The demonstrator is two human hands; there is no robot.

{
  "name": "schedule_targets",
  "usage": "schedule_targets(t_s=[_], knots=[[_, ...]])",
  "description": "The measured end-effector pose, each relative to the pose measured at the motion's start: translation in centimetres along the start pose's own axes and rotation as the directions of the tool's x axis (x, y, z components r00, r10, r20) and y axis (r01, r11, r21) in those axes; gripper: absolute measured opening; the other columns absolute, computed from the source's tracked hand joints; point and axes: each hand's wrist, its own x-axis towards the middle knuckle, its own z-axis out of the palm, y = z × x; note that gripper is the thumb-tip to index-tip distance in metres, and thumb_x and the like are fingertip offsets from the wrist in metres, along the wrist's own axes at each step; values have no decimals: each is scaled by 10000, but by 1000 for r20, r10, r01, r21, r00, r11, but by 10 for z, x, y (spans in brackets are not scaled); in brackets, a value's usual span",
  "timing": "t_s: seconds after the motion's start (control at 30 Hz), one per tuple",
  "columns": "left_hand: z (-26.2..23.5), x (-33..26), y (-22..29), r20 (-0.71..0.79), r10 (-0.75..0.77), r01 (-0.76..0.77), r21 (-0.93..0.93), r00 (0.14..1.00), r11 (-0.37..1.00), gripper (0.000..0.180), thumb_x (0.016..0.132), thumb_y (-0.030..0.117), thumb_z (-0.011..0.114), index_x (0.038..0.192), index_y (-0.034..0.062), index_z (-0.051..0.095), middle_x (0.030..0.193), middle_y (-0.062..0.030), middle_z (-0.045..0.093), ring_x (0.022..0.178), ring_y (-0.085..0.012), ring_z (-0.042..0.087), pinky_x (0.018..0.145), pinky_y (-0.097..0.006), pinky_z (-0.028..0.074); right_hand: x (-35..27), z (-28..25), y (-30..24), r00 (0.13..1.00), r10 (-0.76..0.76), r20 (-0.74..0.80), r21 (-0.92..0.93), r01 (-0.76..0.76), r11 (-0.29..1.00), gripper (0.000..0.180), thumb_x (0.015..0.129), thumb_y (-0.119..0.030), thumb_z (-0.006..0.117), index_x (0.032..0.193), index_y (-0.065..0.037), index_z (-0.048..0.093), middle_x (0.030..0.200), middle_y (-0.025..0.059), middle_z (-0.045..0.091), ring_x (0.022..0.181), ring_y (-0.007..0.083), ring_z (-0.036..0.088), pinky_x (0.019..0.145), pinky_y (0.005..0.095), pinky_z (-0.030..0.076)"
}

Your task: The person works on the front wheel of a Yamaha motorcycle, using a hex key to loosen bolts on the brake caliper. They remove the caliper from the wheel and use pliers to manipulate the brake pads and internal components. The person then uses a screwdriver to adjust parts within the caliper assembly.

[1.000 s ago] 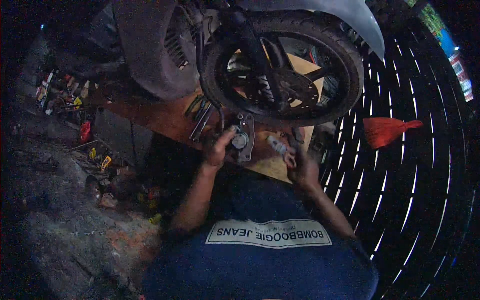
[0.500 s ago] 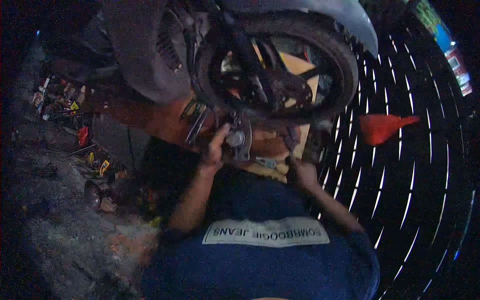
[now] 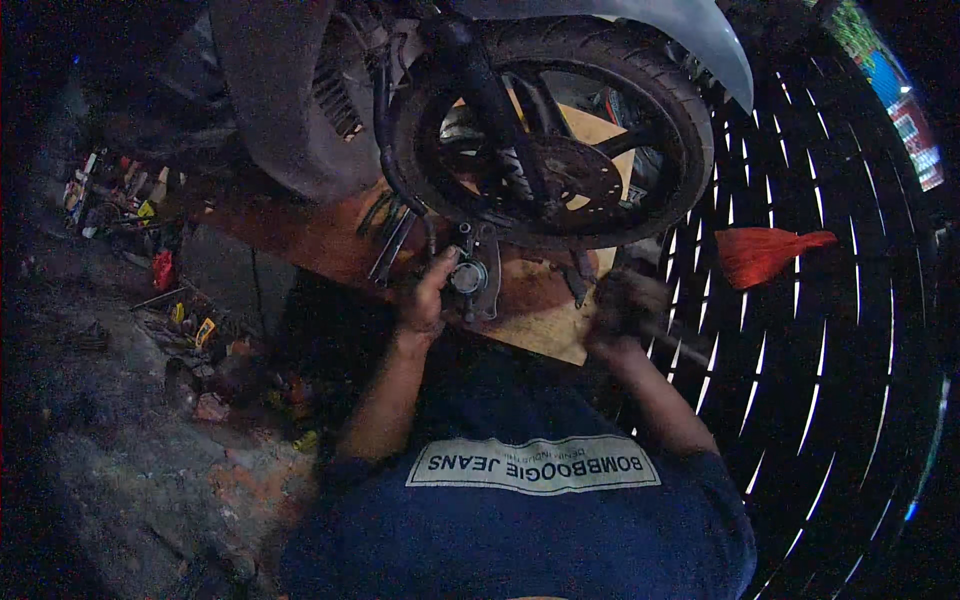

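My left hand (image 3: 427,300) grips a metal brake caliper (image 3: 468,277) at its left side, with the thumb on its edge. The caliper's round silver piston faces up, and a black hose (image 3: 388,165) runs down toward it. My right hand (image 3: 617,335) is smeared by motion at the right edge of the wooden board (image 3: 535,325); its fingers cannot be read. A blurred rod-like shape (image 3: 688,350) shows just right of that hand. Above both hands is a motorcycle front wheel (image 3: 690,150) with a dark brake disc (image 3: 585,180). A small dark metal part (image 3: 578,275) lies below the tyre.
Long metal tools (image 3: 393,248) lie on the board left of the caliper. Loose parts and tools (image 3: 125,200) clutter the far left, with more (image 3: 195,325) nearer. A red funnel-shaped thing (image 3: 765,255) lies on the dark slatted floor (image 3: 800,370) at right. Grey bodywork (image 3: 270,100) stands behind.
My right hand has moved right, away from the small dark part below the tyre. My left hand stays on the caliper, whose piston now shows more clearly.
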Motion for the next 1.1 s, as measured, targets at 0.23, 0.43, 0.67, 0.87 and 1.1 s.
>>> schedule_targets(t_s=[0.23,0.43,0.67,0.87,1.1], knots=[[-25,6,-10,-84,32,-21,135,996,991,381,920,217,503,1224,-13,520,1184,-96,570,1116,-207,526,984,-333,393,-13,37,24,995,22,97,244,-45,969,679,810,-86,579,1411,-92,263,938,121,655,816,268,632,709,315,496],[-33,10,-21,-54,18,-12,103,998,995,375,909,208,518,1221,-1,528,1212,-95,550,1122,-202,523,997,-343,385,0,5,22,856,-307,-416,-243,220,945,343,798,-171,640,1099,-56,523,762,101,629,676,272,613,620,392,485],[2,4,3,-11,-6,8,96,1000,995,400,919,215,484,1260,9,491,1206,-82,550,1114,-213,521,996,-361,375,-26,54,52,959,143,243,101,-171,980,288,824,-191,595,1059,-52,503,851,130,610,771,245,622,642,429,473],[-1,7,7,-23,-116,117,40,993,992,399,904,210,501,1248,8,505,1227,-89,537,1132,-213,513,993,-351,381,-16,27,36,820,28,572,785,-538,-307,272,826,-251,607,977,-35,536,786,76,611,649,220,589,545,388,455],[-33,24,-28,-3,-63,63,-41,998,997,389,894,246,524,1204,12,547,1209,-92,550,1122,-202,516,970,-343,398,-12,4,33,892,256,-373,729,111,675,409,893,-303,553,1210,-50,503,1096,56,568,1024,201,533,906,305,430]])
